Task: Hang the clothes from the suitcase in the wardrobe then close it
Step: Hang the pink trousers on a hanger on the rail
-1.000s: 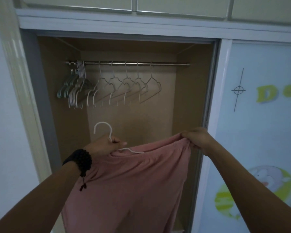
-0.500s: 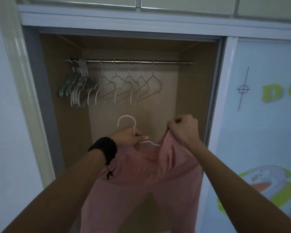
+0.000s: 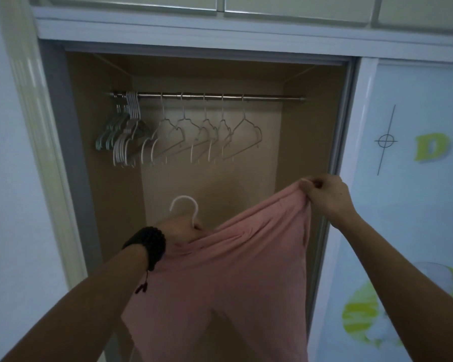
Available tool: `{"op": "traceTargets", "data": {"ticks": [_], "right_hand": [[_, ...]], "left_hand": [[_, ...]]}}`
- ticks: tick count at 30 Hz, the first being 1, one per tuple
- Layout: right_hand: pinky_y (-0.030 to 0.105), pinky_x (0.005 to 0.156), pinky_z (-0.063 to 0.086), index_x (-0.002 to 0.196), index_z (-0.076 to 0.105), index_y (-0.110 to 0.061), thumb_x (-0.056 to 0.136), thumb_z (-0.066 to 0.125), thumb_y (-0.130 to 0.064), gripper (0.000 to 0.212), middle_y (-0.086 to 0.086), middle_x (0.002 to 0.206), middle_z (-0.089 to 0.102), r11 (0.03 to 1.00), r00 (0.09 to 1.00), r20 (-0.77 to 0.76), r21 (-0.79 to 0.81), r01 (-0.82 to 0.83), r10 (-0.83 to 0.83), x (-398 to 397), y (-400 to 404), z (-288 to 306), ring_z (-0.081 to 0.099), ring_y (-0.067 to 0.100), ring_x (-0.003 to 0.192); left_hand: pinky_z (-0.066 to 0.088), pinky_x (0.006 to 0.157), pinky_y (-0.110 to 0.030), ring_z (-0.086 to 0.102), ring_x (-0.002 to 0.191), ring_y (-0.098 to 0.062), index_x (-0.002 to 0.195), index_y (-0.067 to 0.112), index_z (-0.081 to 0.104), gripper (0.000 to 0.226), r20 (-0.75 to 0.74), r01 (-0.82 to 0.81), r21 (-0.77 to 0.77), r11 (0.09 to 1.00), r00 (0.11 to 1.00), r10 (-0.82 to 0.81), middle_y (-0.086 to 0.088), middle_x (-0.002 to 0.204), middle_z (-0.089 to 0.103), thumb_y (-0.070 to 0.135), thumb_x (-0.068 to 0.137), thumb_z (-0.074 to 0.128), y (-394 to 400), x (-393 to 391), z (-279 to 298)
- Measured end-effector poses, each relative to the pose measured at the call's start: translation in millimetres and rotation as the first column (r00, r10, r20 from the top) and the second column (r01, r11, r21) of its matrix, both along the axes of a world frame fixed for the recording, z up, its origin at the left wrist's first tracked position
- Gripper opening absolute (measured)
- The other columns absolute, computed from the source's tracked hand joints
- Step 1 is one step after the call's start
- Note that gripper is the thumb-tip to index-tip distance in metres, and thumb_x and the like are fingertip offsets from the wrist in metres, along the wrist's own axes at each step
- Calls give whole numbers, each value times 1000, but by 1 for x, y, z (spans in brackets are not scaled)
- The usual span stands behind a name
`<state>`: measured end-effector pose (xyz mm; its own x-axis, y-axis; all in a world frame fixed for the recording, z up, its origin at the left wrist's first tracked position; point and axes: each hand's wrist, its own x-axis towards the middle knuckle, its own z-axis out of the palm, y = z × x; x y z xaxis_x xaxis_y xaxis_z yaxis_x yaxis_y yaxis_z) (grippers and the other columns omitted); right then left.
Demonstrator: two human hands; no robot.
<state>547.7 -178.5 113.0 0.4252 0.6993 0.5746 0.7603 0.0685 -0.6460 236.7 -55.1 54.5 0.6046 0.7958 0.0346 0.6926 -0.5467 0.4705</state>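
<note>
Head view: left hand [image 3: 179,228] grips the white hanger [image 3: 185,209], raised right hand [image 3: 324,197] pinches the pink garment [image 3: 220,278] edge.

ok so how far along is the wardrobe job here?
Early. Done: wardrobe is open, sliding door pushed right. In hand: left hand holds a white hanger, right hand stretches the pink garment by its edge. Left: hook it on the rail, which carries only empty hangers, then close up. Suitcase not in view.
</note>
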Motion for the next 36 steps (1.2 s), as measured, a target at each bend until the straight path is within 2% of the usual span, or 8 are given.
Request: {"op": "traceTargets", "data": {"ticks": [4, 8, 11, 15, 23, 26, 31, 36], "right_hand": [[27, 81, 50, 103, 74, -16, 93, 58, -27, 21, -3, 99, 72, 988, 978, 177, 81, -128, 112, -16, 3, 14, 64, 12, 89], [24, 74, 53, 119, 65, -20, 93, 59, -9, 29, -5, 111, 71, 847, 847, -66, -44, -531, 527, -26, 1, 4, 70, 7, 88], [28, 95, 50, 122, 65, -23, 85, 56, -4, 43, -4, 119, 69, 919, 929, 103, -216, -329, 356, -13, 5, -9, 66, 9, 104], [35, 98, 42, 127, 57, -30, 85, 63, -37, 43, -8, 125, 60, 673, 816, 264, -714, -192, 513, -22, -3, -23, 53, 15, 119], [19, 57, 29, 75, 62, -12, 79, 60, -19, 9, 1, 70, 62, 902, 756, 492, -251, -351, 431, -17, 12, -35, 50, 13, 65], [16, 54, 31, 71, 61, -10, 80, 65, -9, 10, -4, 66, 56, 941, 792, 508, -181, -287, 339, -5, 6, -29, 49, 15, 62], [27, 56, 31, 67, 49, -20, 82, 65, -12, 23, -9, 64, 48, 976, 836, 503, -113, -188, 219, 4, 2, -21, 47, 17, 64], [30, 58, 31, 65, 45, -25, 80, 64, -9, 29, -7, 65, 49, 970, 827, 507, -103, -221, 243, -1, 1, -19, 47, 18, 65]], "left_hand": [[48, 59, -28, 59, 60, -17, 73, 7, 68, 46, 140, -30, -9, 1000, 990, 31, -4, 68, 67, 49, 90, 60, -9, 26, 7], [42, 55, -20, 51, 49, -6, 60, 6, 65, 46, 209, 26, 45, 999, 977, -35, 2, 51, 59, 41, 90, 65, -12, 37, 41], [42, 57, -24, 50, 48, -10, 58, 3, 65, 50, 311, 18, 55, 998, 950, -34, -2, 49, 59, 40, 92, 63, -10, 39, 45], [45, 61, -30, 53, 52, -17, 55, 5, 63, 50, 403, -5, 61, 998, 915, -20, -11, 53, 60, 38, 93, 62, -7, 40, 42], [50, 77, -24, 61, 86, -6, 105, 12, 68, 35, 367, 119, 43, 992, 922, -127, 2, 97, 68, 32, 79, 79, -4, 0, 34], [51, 71, -35, 59, 77, -8, 92, 5, 70, 20, 196, 87, 217, 972, 972, -131, -13, 88, 70, 24, 85, 73, 7, -34, 17], [45, 59, -21, 57, 63, 2, 80, 34, 78, 26, 423, -113, 271, 956, 906, -13, 14, 69, 71, 51, 86, 60, 10, -82, 2], [39, 60, -17, 50, 60, 1, 65, 28, 64, 31, 487, -225, 342, 912, 873, 33, 18, 62, 59, 25, 95, 58, 9, -86, 13]]}}
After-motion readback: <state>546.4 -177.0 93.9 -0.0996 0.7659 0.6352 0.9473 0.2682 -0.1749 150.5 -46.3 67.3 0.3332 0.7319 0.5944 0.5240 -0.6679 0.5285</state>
